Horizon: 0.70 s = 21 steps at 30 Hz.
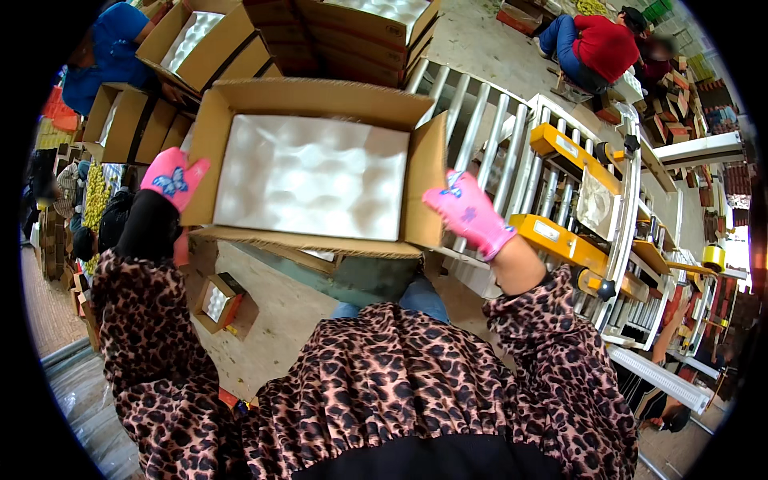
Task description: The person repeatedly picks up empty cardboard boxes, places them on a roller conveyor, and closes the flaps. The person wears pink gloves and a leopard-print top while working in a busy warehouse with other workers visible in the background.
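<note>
Both my hands wear pink gloves with butterfly prints and hold an open cardboard box (270, 93) in front of me. My left hand (176, 178) grips its left end wall. At the right end wall, my right hand (471, 210) has its fingertips on the cardboard. A sheet of white dimpled foam padding (312, 177) lies inside the box and hides whatever is under it. The box's right side is over the near end of a roller conveyor (491, 144).
Open padded boxes (231, 51) stand stacked at the upper left, beside a person in blue (114, 45). A carton-sealing machine with yellow side guides (558, 243) stands right. A small box (219, 303) sits on the floor. A person in red (606, 48) sits at the upper right.
</note>
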Available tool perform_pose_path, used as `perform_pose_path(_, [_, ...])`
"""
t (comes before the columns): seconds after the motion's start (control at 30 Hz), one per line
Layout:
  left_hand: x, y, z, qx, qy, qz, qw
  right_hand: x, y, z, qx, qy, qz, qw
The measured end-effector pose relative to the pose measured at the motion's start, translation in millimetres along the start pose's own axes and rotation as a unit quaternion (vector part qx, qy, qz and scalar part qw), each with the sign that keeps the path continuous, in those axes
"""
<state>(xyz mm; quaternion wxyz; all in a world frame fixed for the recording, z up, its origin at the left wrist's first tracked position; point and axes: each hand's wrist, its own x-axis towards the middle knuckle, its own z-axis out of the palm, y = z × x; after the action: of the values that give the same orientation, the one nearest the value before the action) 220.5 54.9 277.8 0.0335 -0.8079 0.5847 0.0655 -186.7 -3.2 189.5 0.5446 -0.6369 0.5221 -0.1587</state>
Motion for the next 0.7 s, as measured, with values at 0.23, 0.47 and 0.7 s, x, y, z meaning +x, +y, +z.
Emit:
perform_pose_path(0.23, [12, 156, 90, -0.016, -0.012, -0.018, 1.000, 6, 62, -120, -0.237, 0.116, 0.003, 0.965])
perform_pose_path(0.47, [27, 285, 189, -0.027, -0.066, -0.029, 0.997, 32, 154, -156, -0.385, 0.136, -0.022, 0.912])
perform_pose_path(0.7, [8, 339, 176, -0.102, -0.225, 0.074, 0.966, 53, 151, -95, -0.396, 0.000, 0.050, 0.917])
